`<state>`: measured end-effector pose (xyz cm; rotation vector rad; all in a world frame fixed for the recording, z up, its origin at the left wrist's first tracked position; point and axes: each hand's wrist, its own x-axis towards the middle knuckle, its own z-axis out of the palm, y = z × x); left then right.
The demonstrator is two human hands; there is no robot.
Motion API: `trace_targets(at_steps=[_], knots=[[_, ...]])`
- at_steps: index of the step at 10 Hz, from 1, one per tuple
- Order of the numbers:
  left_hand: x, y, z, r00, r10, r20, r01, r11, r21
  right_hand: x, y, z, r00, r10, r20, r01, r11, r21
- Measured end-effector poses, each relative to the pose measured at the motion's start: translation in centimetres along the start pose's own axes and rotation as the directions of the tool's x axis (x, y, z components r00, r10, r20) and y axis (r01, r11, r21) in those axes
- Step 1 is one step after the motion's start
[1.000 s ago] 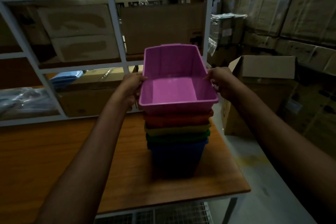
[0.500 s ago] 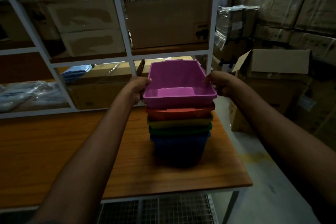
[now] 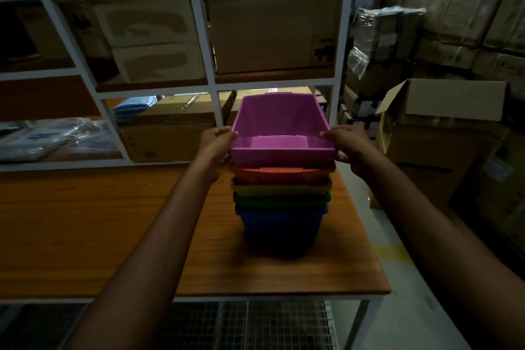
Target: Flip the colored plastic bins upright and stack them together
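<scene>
A purple bin point(image 3: 279, 122) sits upright on top of a nested stack on the wooden table point(image 3: 85, 230). Under it show the rims of an orange bin point(image 3: 281, 174), a yellow bin point(image 3: 281, 189), a green bin point(image 3: 281, 200), and the body of a blue bin point(image 3: 281, 226) at the bottom. My left hand point(image 3: 214, 145) grips the purple bin's left rim, thumb over the edge. My right hand point(image 3: 348, 142) grips its right rim the same way.
A white metal shelf frame point(image 3: 203, 45) with cardboard boxes stands just behind the table. An open cardboard box point(image 3: 443, 122) sits on the floor to the right, with stacked cartons behind it. The table's right edge lies close beside the stack. Wire mesh runs under the table.
The purple bin has come down level into the orange bin, its front wall now facing me; earlier it was tilted toward me. Both hands went down with it.
</scene>
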<state>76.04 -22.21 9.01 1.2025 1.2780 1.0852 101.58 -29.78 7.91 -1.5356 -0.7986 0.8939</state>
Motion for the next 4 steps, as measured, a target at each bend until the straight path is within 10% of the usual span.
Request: trace_targets(at_steps=[4], knots=[[-4.3,-1.1,-1.3,0.970,0.226,-0.087,-0.224,0.974,0.025,-6.3,-0.3,-0.4,0.916,-0.370,-0.156,0.333,0.917,-0.217]])
